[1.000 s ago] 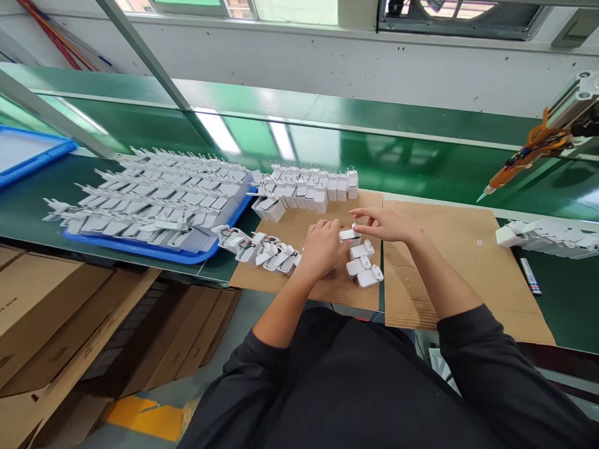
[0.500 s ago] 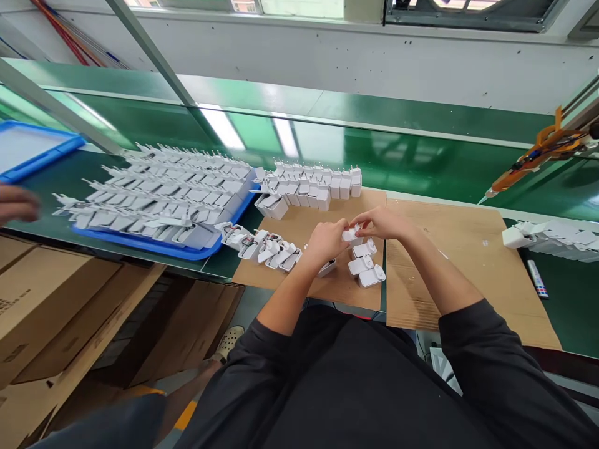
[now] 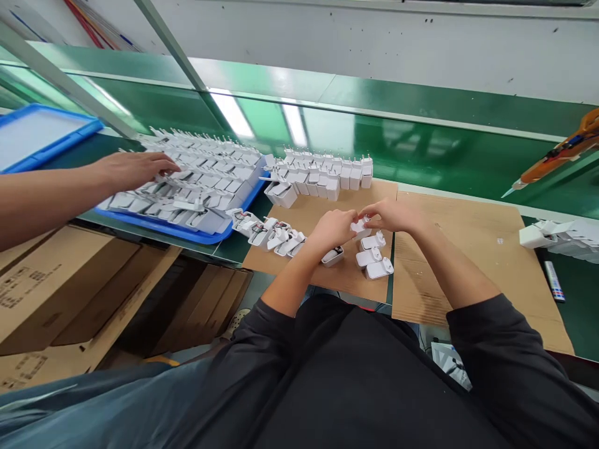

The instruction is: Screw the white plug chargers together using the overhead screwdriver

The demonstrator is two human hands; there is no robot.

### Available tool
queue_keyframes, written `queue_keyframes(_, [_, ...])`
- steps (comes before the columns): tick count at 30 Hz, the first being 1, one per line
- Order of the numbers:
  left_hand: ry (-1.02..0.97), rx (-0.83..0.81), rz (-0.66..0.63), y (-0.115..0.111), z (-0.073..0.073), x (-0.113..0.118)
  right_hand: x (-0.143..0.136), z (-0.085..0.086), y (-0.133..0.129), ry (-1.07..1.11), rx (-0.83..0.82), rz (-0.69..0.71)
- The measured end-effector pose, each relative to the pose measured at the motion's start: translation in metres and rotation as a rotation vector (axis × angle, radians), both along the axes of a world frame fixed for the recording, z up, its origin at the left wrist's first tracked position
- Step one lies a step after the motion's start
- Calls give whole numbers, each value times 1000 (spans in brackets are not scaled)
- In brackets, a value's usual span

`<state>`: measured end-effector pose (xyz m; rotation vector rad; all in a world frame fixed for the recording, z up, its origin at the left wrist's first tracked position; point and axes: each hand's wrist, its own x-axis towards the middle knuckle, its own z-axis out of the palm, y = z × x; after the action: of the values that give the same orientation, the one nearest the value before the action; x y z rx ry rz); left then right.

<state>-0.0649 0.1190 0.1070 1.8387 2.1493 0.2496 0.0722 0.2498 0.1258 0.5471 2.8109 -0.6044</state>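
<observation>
Over the left cardboard sheet, my left hand and my right hand meet with fingers closed around a white power adapter. My fingers cover part of it. Just in front of it, nearer my body, a short row of white plug adapters sits on the cardboard. An open white adapter case with dark parts inside lies below my left wrist. Left of that forearm is a group of open adapter cases showing wires inside.
A blue tray packed with white adapters stands at the left; a co-worker's hand reaches over it. More adapters line the back. At the right are an orange tool, a marker and white cases.
A co-worker's arm has come in from the left, its hand now over the tray. My hands stay together at the same adapter. The view has tilted down and shifted slightly left.
</observation>
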Motion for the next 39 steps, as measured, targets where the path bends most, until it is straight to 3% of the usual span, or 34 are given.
queue_keyframes(2, [22,139,4,-18,7,-1,0,8,0,5,-26,9])
queue_keyframes(4, [36,391,80,-46,11,-1,1,17,-4,131,-58,-6])
queue_keyframes(6, [35,632,175,-78,6,1,-2,24,-12,247,-54,10])
queue_keyframes(8, [33,754,217,-106,-8,4,-12,27,-25,220,2,87])
queue_keyframes(11, [70,764,254,-130,-40,10,-36,25,-47,50,140,196])
queue_keyframes(15, [157,709,352,-133,-74,17,-65,18,-66,-164,258,234])
queue_keyframes(18, [157,680,384,-129,-84,19,-68,17,-69,-199,255,241])
queue_keyframes(22, [117,651,382,-126,-86,17,-52,19,-67,-73,148,192])
queue_keyframes(28, [-10,638,392,-125,-85,15,-28,15,-64,96,-13,279])
queue_keyframes(35, [-66,657,388,-127,-83,13,-8,16,-78,144,-44,354])
queue_keyframes(39, [-79,707,389,-130,-89,18,-6,15,-83,166,5,463])
